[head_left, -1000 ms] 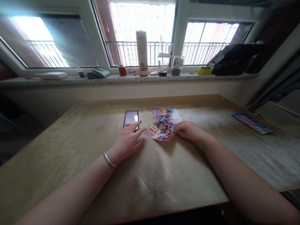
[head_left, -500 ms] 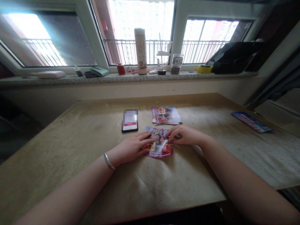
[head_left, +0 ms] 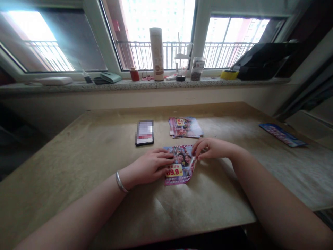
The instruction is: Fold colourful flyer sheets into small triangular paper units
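1. Near centre, the flyer (head_left: 180, 169) reads "9.9元", its first digit partly covered; the far flyer stack (head_left: 191, 128) says "89.9".
2. Left hand (head_left: 152, 165) spreads over its left edge; right hand (head_left: 212, 149) pinches its curled right edge.
3. It overlapped the stack a second ago.

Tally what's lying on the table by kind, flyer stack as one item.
Phone: 1
Loose flyer: 1
Stack of flyers: 1 (sheets in it can't be counted)
Blue printed piece: 1
Total: 4

Bright windows (head_left: 174, 21), speckled sill (head_left: 145, 84), tan table (head_left: 99, 149)
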A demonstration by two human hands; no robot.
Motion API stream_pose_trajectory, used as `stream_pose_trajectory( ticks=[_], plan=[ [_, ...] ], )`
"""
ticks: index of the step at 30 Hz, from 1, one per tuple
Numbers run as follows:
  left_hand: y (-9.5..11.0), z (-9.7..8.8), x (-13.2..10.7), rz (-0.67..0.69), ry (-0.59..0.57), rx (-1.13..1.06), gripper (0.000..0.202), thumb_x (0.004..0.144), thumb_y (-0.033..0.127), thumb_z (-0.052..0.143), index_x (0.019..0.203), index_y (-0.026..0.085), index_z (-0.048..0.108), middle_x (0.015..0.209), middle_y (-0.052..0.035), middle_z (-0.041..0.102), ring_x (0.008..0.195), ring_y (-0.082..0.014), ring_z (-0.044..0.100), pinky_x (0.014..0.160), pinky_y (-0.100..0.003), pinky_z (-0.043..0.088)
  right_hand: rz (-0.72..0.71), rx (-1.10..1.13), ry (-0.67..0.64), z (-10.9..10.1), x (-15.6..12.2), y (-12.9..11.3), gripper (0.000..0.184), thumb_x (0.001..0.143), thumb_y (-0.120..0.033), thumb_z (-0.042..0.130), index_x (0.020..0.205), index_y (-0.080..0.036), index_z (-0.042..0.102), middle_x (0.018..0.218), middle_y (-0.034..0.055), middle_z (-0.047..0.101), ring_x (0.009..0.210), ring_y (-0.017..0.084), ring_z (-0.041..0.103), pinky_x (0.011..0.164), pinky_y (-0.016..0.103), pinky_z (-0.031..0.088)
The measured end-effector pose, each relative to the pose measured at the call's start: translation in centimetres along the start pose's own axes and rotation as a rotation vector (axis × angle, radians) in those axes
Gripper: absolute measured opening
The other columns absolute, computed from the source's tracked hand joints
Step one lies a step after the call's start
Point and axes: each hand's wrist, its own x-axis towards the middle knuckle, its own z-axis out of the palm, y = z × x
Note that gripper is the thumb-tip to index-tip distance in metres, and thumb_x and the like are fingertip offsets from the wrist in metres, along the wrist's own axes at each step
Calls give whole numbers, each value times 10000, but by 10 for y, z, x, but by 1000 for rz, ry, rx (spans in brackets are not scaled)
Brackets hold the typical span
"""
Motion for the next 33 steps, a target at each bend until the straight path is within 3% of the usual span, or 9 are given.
stream_pose_trajectory(
  ticks=[2,6,10,13,16,20,27,33],
  plan=[
    [-2,1,-1,13,12,-1,322,916,300,520,1218,308,630,1412,-43,488,1320,-270,396,1098,-469,360,11,26,-9,-2,-1,0,189,785,-365,668,800,-199,757,976,65,725,935,182,646,893,317,483],
    [3,2,-3,-107,-9,-19,347,905,309,543,1240,365,608,1450,-70,403,1306,-295,407,1079,-504,367,46,93,-29,-3,-5,-1,238,785,-404,657,826,-185,740,980,66,717,950,187,632,892,320,474],
    [12,-4,-2,-115,-64,-2,416,871,312,585,1285,350,570,1410,-73,454,1268,-289,455,1062,-499,391,142,94,40,0,-6,-1,233,799,-391,616,843,-189,725,928,50,715,876,180,631,797,295,485],
    [13,-6,-1,-41,-43,-16,424,879,290,571,1302,254,561,1284,-78,579,1192,-239,523,1044,-419,430,235,41,107,5,-4,-1,208,801,-369,591,811,-199,711,799,22,696,737,154,605,667,264,464],
    [10,-5,0,13,-31,-28,355,912,255,519,1258,250,596,1230,-58,616,1138,-201,559,1014,-364,455,288,14,151,10,1,-1,222,807,-375,581,769,-185,688,700,4,653,642,131,551,584,246,418],
    [6,-5,-1,-30,1,44,325,913,248,518,1209,315,632,1213,-66,588,1070,-202,578,934,-360,491,285,53,151,17,8,1,227,810,-374,576,777,-175,678,709,3,652,643,128,541,593,248,411],
    [3,-10,-3,25,-36,136,333,895,234,532,1217,216,615,1193,-58,637,1074,-213,584,952,-362,484,265,-68,224,31,19,-6,160,798,-287,590,761,-170,693,739,30,685,669,146,572,611,260,416],
    [3,-10,-5,14,-19,157,328,888,228,540,1207,229,616,1179,-67,628,1040,-210,597,899,-348,506,169,-155,317,42,27,-14,133,790,-214,611,785,-174,737,805,59,710,758,168,614,712,278,445]
  ],
)
